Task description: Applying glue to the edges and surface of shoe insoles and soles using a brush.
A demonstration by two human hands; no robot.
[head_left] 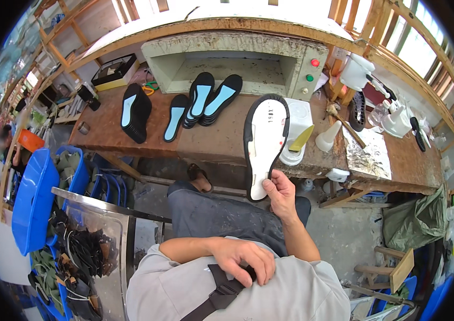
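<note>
On my feed, the right hand (281, 197) is pinching a white, black-rimmed sole (266, 144) by its narrower end, thumb on the white face, so the sole stretches away from the hand with its broad end farthest off. I see the left hand (244, 261) curled against the chest at a dark strap (220, 295); whether it grips anything I can't tell. Farther out, a white container (299, 113) shows just right of the sole, and left of it, black insoles (201, 95) with light-blue patches sit on the brown worktop (213, 142).
</note>
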